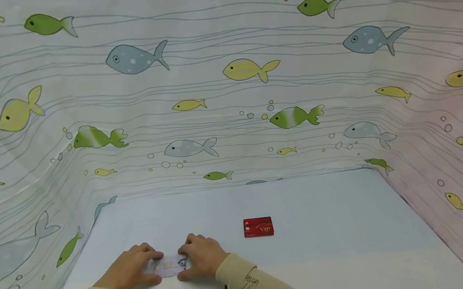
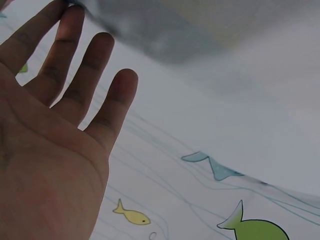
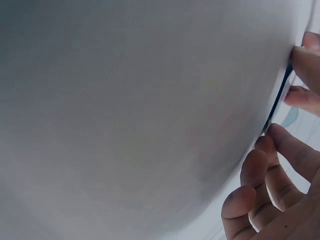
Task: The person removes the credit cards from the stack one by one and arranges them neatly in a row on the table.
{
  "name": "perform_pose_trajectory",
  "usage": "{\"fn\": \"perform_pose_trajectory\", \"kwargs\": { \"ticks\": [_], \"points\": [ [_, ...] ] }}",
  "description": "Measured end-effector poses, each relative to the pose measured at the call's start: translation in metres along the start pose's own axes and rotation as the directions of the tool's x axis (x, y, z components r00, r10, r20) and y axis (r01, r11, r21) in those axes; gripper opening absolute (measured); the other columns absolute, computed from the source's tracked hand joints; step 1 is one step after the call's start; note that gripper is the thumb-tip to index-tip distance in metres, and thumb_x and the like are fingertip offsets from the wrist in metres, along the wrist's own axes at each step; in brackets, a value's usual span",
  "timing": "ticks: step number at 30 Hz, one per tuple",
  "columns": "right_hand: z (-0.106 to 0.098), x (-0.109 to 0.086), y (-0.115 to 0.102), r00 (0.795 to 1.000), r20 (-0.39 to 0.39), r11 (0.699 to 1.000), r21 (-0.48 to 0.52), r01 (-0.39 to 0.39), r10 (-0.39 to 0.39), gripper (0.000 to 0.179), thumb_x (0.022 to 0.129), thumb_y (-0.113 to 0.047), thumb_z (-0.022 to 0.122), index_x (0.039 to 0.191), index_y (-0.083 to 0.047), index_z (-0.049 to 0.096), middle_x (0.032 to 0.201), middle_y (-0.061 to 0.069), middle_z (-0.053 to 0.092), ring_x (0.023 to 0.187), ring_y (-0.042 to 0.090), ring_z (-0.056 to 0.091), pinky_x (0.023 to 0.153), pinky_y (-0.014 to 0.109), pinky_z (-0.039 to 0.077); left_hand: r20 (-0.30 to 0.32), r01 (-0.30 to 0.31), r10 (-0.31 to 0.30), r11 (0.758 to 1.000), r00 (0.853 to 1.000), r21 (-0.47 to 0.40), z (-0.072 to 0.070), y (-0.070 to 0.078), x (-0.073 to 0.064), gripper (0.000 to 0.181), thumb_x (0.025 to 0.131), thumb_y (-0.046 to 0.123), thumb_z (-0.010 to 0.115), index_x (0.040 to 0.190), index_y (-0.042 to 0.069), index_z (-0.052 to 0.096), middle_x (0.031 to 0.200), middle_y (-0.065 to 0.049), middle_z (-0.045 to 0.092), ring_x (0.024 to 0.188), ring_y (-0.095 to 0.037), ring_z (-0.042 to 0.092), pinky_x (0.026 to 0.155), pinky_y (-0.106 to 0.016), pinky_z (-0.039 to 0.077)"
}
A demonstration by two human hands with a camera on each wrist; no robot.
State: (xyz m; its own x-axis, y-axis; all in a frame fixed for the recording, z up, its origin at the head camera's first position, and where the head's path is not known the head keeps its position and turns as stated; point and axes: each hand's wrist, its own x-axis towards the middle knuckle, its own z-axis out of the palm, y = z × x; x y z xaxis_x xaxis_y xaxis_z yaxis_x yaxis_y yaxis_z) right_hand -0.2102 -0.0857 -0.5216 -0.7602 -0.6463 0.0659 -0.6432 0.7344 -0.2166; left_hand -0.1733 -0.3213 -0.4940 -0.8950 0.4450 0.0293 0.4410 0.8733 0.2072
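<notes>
A pale card (image 1: 170, 266) with a small dark picture near its right end lies between both hands, low on the table. My left hand (image 1: 130, 269) pinches its left end, thumb at the near corner and forefinger at the far corner. At the other end, my right hand (image 1: 203, 256) holds it the same way. In the left wrist view the outer fingers (image 2: 117, 105) of the left hand are spread apart. Seen edge-on in the right wrist view, the card (image 3: 278, 97) is a thin dark strip with fingertips from both hands on it.
A red card (image 1: 258, 227) marked VIP lies flat to the right of the right hand. The white table (image 1: 327, 230) is enclosed at the back and sides by a fish-patterned sheet (image 1: 219, 121).
</notes>
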Motion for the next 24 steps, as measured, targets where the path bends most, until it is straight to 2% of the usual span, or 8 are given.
{"fn": "perform_pose_trajectory", "kwargs": {
  "ticks": [9, 15, 19, 24],
  "points": [
    [-0.001, -0.002, 0.003, 1.000, 0.006, 0.999, -0.019, 0.030, -0.030, 0.062, 0.082, -0.067, 0.072, 0.132, -0.031, 0.066, 0.115, -0.011, 0.057, 0.089, 0.003, 0.051, 0.071, 0.020, 0.045, -0.014, 0.029, -0.029, 0.999, 0.999, 0.023, -0.005, 0.007, 0.004, 0.062, 0.070, 0.050, 0.088, 0.113, 0.008, 0.075, 0.104, 0.001, 0.065, 0.091, -0.020, 0.060, 0.077, -0.045, 0.051],
    [-0.010, -0.010, 0.014, 0.999, 0.010, 0.999, 0.009, 0.032, -0.032, 0.062, 0.085, -0.065, 0.070, 0.136, -0.029, 0.063, 0.122, -0.009, 0.060, 0.104, 0.006, 0.056, 0.084, 0.024, 0.051, -0.118, 0.017, -0.008, 0.997, 0.993, 0.069, -0.006, 0.015, 0.015, 0.050, 0.080, 0.048, 0.082, 0.111, 0.009, 0.076, 0.104, -0.002, 0.068, 0.095, -0.027, 0.065, 0.080, -0.051, 0.054],
    [-0.014, -0.017, 0.026, 1.000, -0.007, 0.999, 0.044, 0.026, -0.026, 0.060, 0.086, -0.060, 0.072, 0.135, -0.027, 0.063, 0.123, -0.008, 0.061, 0.108, 0.008, 0.057, 0.089, 0.025, 0.051, -0.193, -0.013, 0.027, 0.997, 0.981, 0.074, -0.006, 0.022, 0.026, 0.042, 0.084, 0.041, 0.081, 0.112, 0.010, 0.075, 0.105, -0.001, 0.069, 0.098, -0.027, 0.066, 0.082, -0.051, 0.054],
    [-0.024, -0.029, 0.043, 0.999, -0.032, 0.995, 0.096, -0.009, 0.012, 0.056, 0.087, -0.052, 0.075, 0.133, -0.022, 0.065, 0.123, -0.005, 0.063, 0.110, 0.012, 0.058, 0.093, 0.028, 0.052, -0.252, -0.059, 0.079, 0.995, 0.964, 0.083, -0.005, 0.035, 0.043, 0.040, 0.085, 0.039, 0.081, 0.113, 0.010, 0.075, 0.105, -0.002, 0.070, 0.098, -0.027, 0.067, 0.084, -0.049, 0.054]
  ]
}}
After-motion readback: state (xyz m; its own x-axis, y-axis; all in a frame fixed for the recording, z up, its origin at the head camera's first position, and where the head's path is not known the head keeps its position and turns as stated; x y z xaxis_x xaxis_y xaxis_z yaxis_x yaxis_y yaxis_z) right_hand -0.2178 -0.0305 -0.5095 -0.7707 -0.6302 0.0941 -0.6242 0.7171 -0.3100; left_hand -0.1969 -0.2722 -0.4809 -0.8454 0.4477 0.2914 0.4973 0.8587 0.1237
